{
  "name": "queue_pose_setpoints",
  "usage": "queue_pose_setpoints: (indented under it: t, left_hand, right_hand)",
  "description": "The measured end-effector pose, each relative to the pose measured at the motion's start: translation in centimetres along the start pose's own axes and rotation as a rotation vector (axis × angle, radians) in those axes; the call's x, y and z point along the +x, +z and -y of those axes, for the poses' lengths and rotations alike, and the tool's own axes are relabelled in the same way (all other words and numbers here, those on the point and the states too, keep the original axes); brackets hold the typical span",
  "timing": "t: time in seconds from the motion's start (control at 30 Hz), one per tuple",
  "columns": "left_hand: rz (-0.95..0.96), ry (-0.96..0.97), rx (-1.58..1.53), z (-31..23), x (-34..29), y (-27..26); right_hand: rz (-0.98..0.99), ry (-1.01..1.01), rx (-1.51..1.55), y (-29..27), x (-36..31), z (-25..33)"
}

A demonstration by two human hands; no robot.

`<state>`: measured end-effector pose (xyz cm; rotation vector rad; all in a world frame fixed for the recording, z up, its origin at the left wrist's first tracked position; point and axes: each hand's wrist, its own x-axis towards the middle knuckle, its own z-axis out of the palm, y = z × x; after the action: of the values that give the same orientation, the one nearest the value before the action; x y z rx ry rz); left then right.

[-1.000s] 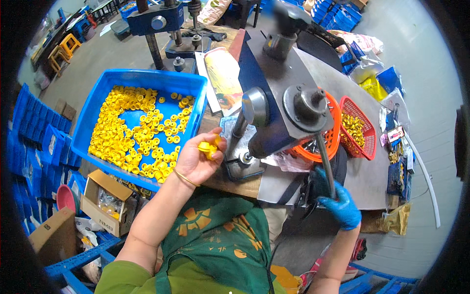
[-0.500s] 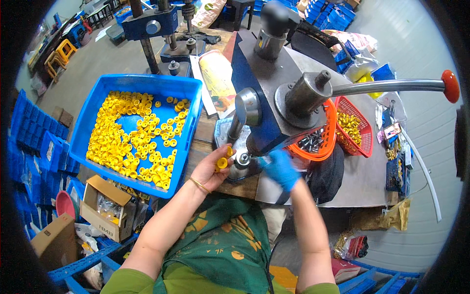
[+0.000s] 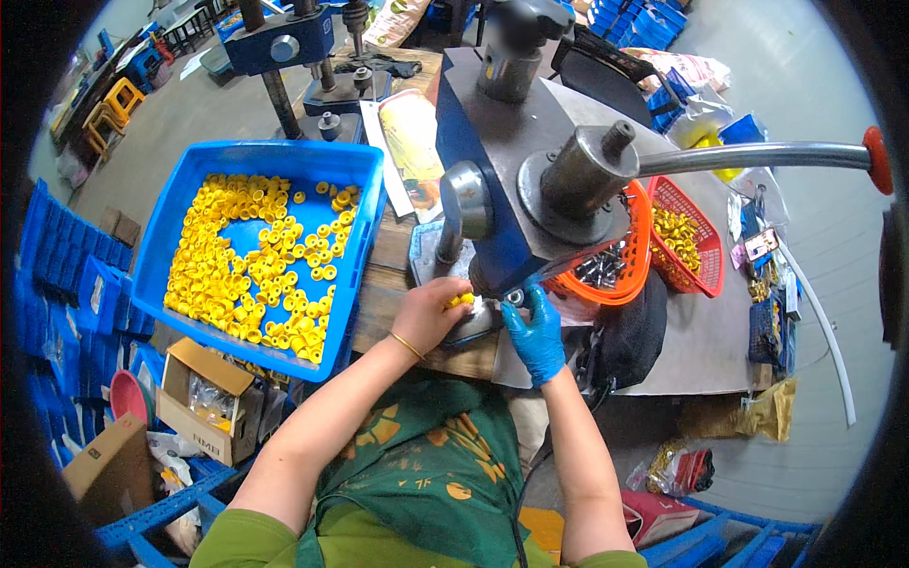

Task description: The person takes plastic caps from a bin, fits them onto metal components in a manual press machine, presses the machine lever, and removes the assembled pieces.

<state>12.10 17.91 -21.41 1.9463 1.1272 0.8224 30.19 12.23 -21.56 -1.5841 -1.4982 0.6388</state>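
My left hand is bare, with a bracelet at the wrist, and its fingers are closed on small yellow caps beside the base of a hand press. Just right of it, my right hand wears a blue glove. Between its thumb and fingers, near the bottom of the press, is a small round metal part. The blue tray at the left holds many loose yellow caps of the same kind.
A long press lever with a red knob reaches right. Under it stand an orange basket of metal parts and a red basket of yellow-and-metal pieces. Another press stands behind the tray. An open cardboard box sits low at left.
My right hand has turned upward and now shows a metal part at its fingertips. My left hand has shifted slightly right, against the press base. The view has moved a little.
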Motion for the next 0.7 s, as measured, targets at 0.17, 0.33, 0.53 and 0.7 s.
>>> queue_pose_setpoints:
  t: [0.17, 0.33, 0.53, 0.7]
  left_hand:
    - [0.031, -0.013, 0.002, -0.2, 0.1, -0.1]
    - [0.005, -0.108, -0.258, 1.3, -0.3, 0.8]
    - [-0.047, -0.383, -0.777, 3.0, -0.5, 0.1]
    - [-0.089, -0.526, -1.069, 3.9, -0.8, -0.2]
  right_hand:
    - [0.029, -0.022, -0.010, -0.5, 1.0, 1.4]
    - [0.197, -0.027, -0.193, 0.2, 1.8, 0.3]
    - [0.218, -0.245, -0.257, 1.1, 3.1, 1.1]
    - [0.240, -0.375, -0.199, 1.9, 4.0, 3.2]
